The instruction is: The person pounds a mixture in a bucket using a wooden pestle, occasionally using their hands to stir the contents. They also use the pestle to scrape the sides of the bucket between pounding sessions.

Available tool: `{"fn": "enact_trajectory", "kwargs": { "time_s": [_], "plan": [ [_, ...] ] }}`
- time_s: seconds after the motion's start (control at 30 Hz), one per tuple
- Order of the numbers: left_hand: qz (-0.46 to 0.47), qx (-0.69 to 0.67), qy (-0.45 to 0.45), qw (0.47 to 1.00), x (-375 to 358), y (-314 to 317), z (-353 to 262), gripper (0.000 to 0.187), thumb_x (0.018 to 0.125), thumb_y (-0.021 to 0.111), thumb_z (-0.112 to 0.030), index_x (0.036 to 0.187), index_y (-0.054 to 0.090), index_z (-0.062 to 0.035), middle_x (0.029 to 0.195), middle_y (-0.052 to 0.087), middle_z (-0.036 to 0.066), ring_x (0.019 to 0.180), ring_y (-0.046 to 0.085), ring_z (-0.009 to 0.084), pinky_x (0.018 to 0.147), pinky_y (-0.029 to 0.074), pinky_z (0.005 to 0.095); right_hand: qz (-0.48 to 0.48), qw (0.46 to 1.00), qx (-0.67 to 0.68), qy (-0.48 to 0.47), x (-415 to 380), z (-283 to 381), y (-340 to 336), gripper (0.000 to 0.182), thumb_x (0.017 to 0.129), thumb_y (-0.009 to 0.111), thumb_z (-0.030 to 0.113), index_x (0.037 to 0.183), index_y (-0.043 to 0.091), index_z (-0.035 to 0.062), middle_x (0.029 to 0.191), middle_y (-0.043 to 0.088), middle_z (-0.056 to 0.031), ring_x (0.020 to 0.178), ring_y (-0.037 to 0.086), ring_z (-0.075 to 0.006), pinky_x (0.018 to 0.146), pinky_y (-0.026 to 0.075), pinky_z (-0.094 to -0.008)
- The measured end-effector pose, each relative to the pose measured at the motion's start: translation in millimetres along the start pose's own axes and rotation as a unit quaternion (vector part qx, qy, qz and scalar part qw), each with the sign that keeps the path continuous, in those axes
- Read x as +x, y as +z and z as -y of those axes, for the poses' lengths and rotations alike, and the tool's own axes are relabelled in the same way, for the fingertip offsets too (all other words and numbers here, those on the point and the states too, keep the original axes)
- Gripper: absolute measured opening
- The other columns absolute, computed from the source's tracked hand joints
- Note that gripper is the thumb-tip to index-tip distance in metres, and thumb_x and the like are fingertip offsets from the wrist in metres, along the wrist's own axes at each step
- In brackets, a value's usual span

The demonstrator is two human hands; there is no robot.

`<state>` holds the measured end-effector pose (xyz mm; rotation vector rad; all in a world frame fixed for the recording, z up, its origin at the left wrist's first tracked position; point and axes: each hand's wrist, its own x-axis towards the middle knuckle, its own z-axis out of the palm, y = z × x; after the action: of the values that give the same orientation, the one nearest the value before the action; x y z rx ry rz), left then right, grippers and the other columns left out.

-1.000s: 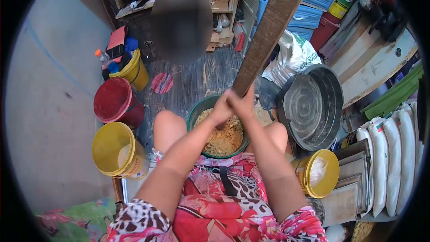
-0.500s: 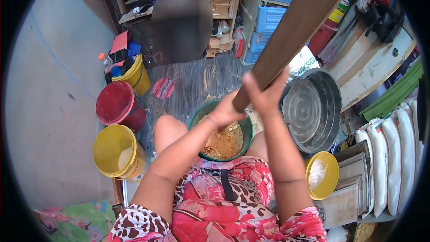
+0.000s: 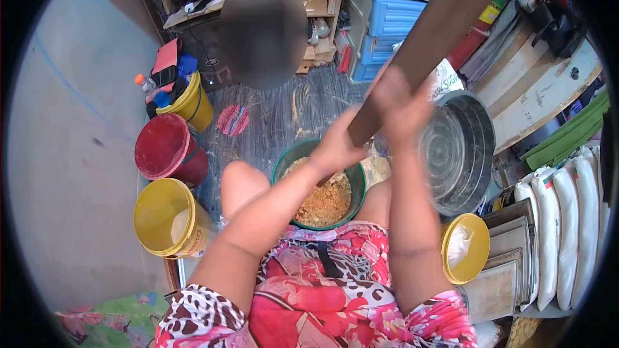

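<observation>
A long dark-brown wooden plank (image 3: pixel 445 22) slants from the upper right down into a green bucket (image 3: pixel 358 187) between the knees. My left hand (image 3: pixel 338 145) is closed around its lower part, just above the bucket rim. Higher up, my right hand (image 3: pixel 406 113) grips the same plank, its fingers smeared by motion. Inside the bucket lies a crumbly brown and yellowish mixture (image 3: pixel 329 203). The plank's lower end shows only in part, behind my left hand and forearm.
To the left stand a yellow bucket (image 3: pixel 193 235), a red bucket (image 3: pixel 196 167) and another yellow bucket (image 3: pixel 205 106) full of things. On the right are a large black basin (image 3: pixel 480 154), a small yellow bucket (image 3: pixel 478 254), stacked trays (image 3: pixel 493 293) and several white sacks (image 3: pixel 570 232).
Both hands and the plank have shifted slightly up and right. My right hand's fingers, spread along the plank's edges before, now lie across it. The mixture looks more churned, with less smooth brown powder on top.
</observation>
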<state>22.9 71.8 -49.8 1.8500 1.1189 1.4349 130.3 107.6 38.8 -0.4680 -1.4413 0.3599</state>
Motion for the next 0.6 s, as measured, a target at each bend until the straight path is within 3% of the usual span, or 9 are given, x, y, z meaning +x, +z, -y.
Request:
{"fn": "enact_trajectory", "kwargs": {
  "time_s": [0.03,0.07,0.1,0.33,0.4,0.47,0.53,0.57,0.6],
  "plan": [
    [-0.073,-0.367,-0.184,0.909,-46.7,33.9,110.6,0.060,0.060,0.067,0.003,0.117,0.050,-0.0022,0.110,0.058,0.010,0.107,0.054,0.0212,0.090,0.043,0.0336,0.110,0.989,-0.014,0.097,-90.5,-74.3,0.7,0.072,0.070,0.076,0.020,0.125,0.035,-0.0012,0.125,0.045,-0.0141,0.116,0.046,-0.0245,0.095,0.038,-0.0371],
    [0.029,-0.101,-0.149,0.983,-76.5,26.4,148.2,0.059,0.060,0.066,0.005,0.117,0.051,-0.0052,0.108,0.059,0.008,0.104,0.055,0.0202,0.087,0.045,0.0336,0.082,0.965,0.092,0.231,-161.1,-91.6,15.5,0.073,0.070,0.077,0.021,0.125,0.035,-0.0009,0.118,0.046,-0.0119,0.111,0.045,-0.0233,0.095,0.037,-0.0378],
    [0.024,-0.152,-0.209,0.966,-87.5,29.6,156.3,0.060,0.060,0.066,0.005,0.117,0.051,-0.0074,0.107,0.059,0.006,0.101,0.056,0.0187,0.084,0.046,0.0334,0.039,0.959,0.104,0.261,-173.5,-89.1,18.5,0.073,0.070,0.077,0.022,0.125,0.034,0.0001,0.113,0.046,-0.0106,0.105,0.046,-0.0217,0.092,0.038,-0.0372],
    [0.078,-0.131,-0.181,0.972,-72.7,17.5,110.2,0.071,0.065,0.075,-0.005,0.128,0.042,-0.0038,0.117,0.055,0.008,0.107,0.051,0.0164,0.093,0.042,0.0323,0.110,0.922,0.144,0.343,-160.1,-63.3,-5.2,0.074,0.071,0.077,0.024,0.123,0.031,0.0005,0.110,0.046,-0.0120,0.101,0.047,-0.0212,0.089,0.039,-0.0363],
    [0.100,-0.130,-0.125,0.979,-44.3,6.3,44.7,0.071,0.069,0.073,-0.007,0.131,0.039,-0.0039,0.120,0.054,0.007,0.109,0.049,0.0134,0.096,0.040,0.0302,0.078,0.970,0.059,0.225,-145.6,-52.6,-4.0,0.072,0.070,0.077,0.025,0.119,0.030,0.0002,0.107,0.046,-0.0128,0.098,0.048,-0.0231,0.086,0.040,-0.0369],
    [0.102,-0.134,-0.064,0.984,-23.5,1.1,18.9,0.072,0.067,0.075,-0.010,0.130,0.040,-0.0026,0.120,0.054,0.007,0.109,0.049,0.0132,0.094,0.041,0.0299,0.135,0.978,-0.004,0.159,-105.9,-38.6,-13.3,0.076,0.067,0.079,0.026,0.119,0.031,-0.0012,0.107,0.044,-0.0151,0.097,0.048,-0.0262,0.085,0.040,-0.0390],
    [0.105,-0.132,-0.008,0.986,8.8,-10.4,-28.9,0.073,0.065,0.077,-0.016,0.128,0.042,-0.0029,0.120,0.055,0.009,0.109,0.052,0.0161,0.093,0.043,0.0322,0.085,0.988,-0.126,-0.036,-32.2,20.6,-12.0,0.074,0.070,0.076,0.020,0.123,0.029,-0.0007,0.101,0.050,-0.0114,0.091,0.053,-0.0222,0.085,0.042,-0.0365],
    [0.088,-0.045,0.083,0.992,25.6,-25.0,-68.6,0.074,0.065,0.078,-0.019,0.128,0.042,-0.0040,0.120,0.055,0.012,0.110,0.053,0.0182,0.093,0.043,0.0331,0.054,0.996,-0.072,-0.029,4.3,53.6,-9.3,0.077,0.068,0.078,0.025,0.124,0.032,-0.0018,0.108,0.049,-0.0141,0.097,0.051,-0.0241,0.090,0.039,-0.0386],
    [0.090,-0.043,0.118,0.988,44.7,-37.5,-119.3,0.073,0.063,0.079,-0.021,0.125,0.046,-0.0063,0.115,0.058,0.011,0.106,0.056,0.0184,0.091,0.044,0.0327,-0.009,0.994,-0.074,-0.082,43.4,84.1,-7.6,0.064,0.069,0.078,0.026,0.116,0.045,-0.0031,0.108,0.053,-0.0134,0.097,0.053,-0.0229,0.089,0.039,-0.0383]
  ]
}}
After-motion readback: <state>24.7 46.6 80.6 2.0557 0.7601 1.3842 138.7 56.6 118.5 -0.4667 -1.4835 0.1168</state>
